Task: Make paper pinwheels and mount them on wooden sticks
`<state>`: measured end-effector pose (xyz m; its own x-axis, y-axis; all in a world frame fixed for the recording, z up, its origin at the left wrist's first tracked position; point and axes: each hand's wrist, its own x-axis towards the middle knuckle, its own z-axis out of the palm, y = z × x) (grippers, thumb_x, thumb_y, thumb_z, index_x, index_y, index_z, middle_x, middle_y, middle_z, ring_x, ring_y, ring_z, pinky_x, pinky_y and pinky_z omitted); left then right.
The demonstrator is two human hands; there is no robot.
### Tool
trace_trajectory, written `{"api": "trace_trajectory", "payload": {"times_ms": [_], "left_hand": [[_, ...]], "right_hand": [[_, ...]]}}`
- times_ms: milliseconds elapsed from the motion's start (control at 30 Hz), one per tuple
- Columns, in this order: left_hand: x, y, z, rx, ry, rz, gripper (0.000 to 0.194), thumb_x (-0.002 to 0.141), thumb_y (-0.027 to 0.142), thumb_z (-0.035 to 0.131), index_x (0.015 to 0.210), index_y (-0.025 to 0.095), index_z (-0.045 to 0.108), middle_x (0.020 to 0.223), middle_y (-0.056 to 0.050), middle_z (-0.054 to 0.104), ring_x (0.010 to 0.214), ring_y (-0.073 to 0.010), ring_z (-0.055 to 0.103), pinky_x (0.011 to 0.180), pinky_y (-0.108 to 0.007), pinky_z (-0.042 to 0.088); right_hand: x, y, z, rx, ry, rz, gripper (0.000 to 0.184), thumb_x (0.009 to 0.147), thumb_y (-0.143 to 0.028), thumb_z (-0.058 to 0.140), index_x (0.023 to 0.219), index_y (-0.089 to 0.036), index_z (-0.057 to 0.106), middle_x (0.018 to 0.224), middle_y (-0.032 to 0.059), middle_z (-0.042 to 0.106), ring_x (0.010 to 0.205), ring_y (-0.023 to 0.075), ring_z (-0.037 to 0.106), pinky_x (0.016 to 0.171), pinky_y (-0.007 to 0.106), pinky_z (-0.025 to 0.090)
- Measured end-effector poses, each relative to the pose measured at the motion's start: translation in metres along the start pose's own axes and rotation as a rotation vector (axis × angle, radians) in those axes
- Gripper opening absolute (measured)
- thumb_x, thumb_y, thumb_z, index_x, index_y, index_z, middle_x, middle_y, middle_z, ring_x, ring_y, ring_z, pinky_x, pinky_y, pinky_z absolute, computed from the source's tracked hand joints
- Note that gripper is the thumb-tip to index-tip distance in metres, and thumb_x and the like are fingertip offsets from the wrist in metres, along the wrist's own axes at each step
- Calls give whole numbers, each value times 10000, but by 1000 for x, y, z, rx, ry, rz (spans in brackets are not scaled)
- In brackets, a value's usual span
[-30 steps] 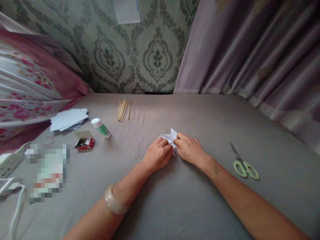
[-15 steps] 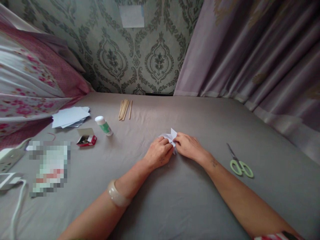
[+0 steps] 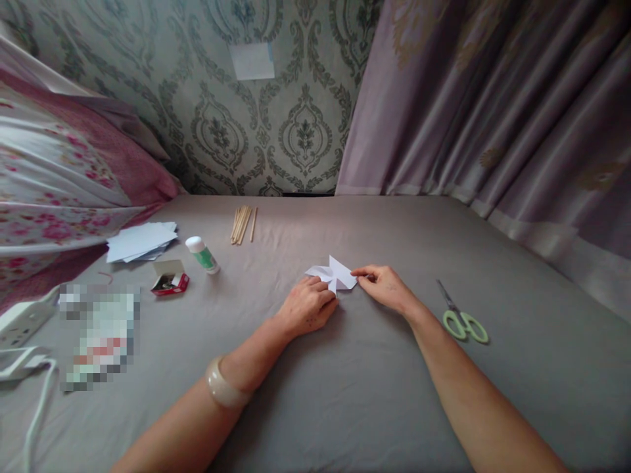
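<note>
A white paper pinwheel (image 3: 341,273) with folded, pointed blades lies on the grey cloth in the middle, between my hands. My left hand (image 3: 306,305), a pale bangle on its forearm, is closed over the lower left of the pinwheel and hides some of its blades. At the right corner, thumb and forefinger of my right hand (image 3: 387,288) pinch the paper's edge. Green-handled scissors (image 3: 459,316) lie to the right of my right hand, blades pointing away from me.
Back left of my hands stand a glue stick (image 3: 203,256) and a small open red box (image 3: 170,284). Several wooden sticks (image 3: 240,225) lie behind them, and a stack of white paper (image 3: 140,242) sits left. A power strip (image 3: 24,322) and blurred packet (image 3: 106,335) are at the left edge.
My right hand has shifted from the pinwheel's centre out to its right corner, uncovering more of the blades. My left hand stays on the paper. The camera view has tilted up slightly.
</note>
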<state>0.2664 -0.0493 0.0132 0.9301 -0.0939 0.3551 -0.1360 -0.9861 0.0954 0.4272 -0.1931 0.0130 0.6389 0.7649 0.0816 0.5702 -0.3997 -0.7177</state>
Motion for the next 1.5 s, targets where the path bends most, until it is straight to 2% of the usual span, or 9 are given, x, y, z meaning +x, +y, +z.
{"api": "trace_trajectory", "payload": {"times_ms": [233, 433, 633, 733, 833, 1033, 1300, 1400, 1500], "left_hand": [[1, -9, -1, -57, 190, -228, 350, 912, 279, 452, 610, 179, 596, 612, -38, 596, 638, -152, 521, 666, -292, 414], [-6, -45, -34, 36, 706, -586, 159, 865, 238, 487, 871, 174, 632, 729, -30, 594, 723, -170, 533, 784, -325, 433], [-50, -104, -74, 235, 1106, -1093, 332, 734, 124, 533, 1066, 146, 534, 992, -80, 567, 966, -236, 519, 931, -421, 388], [-68, -123, -76, 213, 1119, -1256, 432, 675, 129, 598, 1088, 123, 473, 1074, -114, 546, 1081, -278, 484, 1006, -459, 332], [-72, -131, -70, 108, 1006, -1410, 501, 642, 172, 645, 1093, 100, 439, 1111, -159, 534, 1134, -316, 473, 1030, -460, 313], [-63, -126, -59, 101, 876, -1415, 572, 606, 202, 658, 1128, 110, 442, 1173, -180, 533, 1194, -345, 460, 1049, -474, 302], [-64, -127, -54, -36, 816, -1364, 214, 693, 238, 628, 873, 160, 542, 902, -96, 608, 963, -276, 589, 908, -449, 427], [-43, -106, -55, -238, 899, -1145, 263, 693, 351, 668, 840, 165, 556, 806, -35, 604, 769, -183, 594, 763, -335, 481], [-13, -61, -50, -746, 880, -811, 305, 653, 383, 725, 812, 168, 579, 735, -7, 622, 678, -141, 586, 682, -282, 486]], "right_hand": [[-10, -2, 0, -113, -186, -201, 364, 734, -65, 474, 918, -207, 753, 944, 49, 677, 755, 135, 604, 708, 244, 436], [-16, -12, 0, -219, -251, -235, 334, 769, -104, 468, 914, -204, 752, 946, 56, 679, 787, 148, 609, 746, 256, 437], [-25, -27, -3, -138, -341, -190, 326, 773, -158, 473, 941, -197, 749, 908, 51, 732, 774, 173, 637, 712, 263, 449], [-29, -32, -3, -19, -432, -148, 323, 781, -200, 471, 951, -184, 746, 797, 30, 729, 681, 161, 621, 631, 251, 437], [-28, -30, -2, 62, -436, -116, 324, 790, -230, 472, 963, -178, 741, 775, 28, 718, 659, 151, 605, 594, 242, 426], [-22, -21, 1, 181, -364, -28, 323, 779, -280, 504, 974, -155, 730, 795, 46, 710, 594, 128, 575, 563, 240, 430], [-19, -29, 0, 324, -239, 12, 270, 738, -292, 555, 899, -164, 730, 760, 31, 717, 549, 105, 557, 554, 238, 455], [-16, -32, -2, 429, -129, 22, 279, 729, -337, 608, 921, -167, 717, 830, 53, 732, 684, 137, 629, 638, 261, 492], [-16, -38, -2, 602, -80, 68, 381, 730, -427, 664, 1010, -170, 676, 1011, 96, 717, 843, 174, 660, 685, 280, 510]]}}
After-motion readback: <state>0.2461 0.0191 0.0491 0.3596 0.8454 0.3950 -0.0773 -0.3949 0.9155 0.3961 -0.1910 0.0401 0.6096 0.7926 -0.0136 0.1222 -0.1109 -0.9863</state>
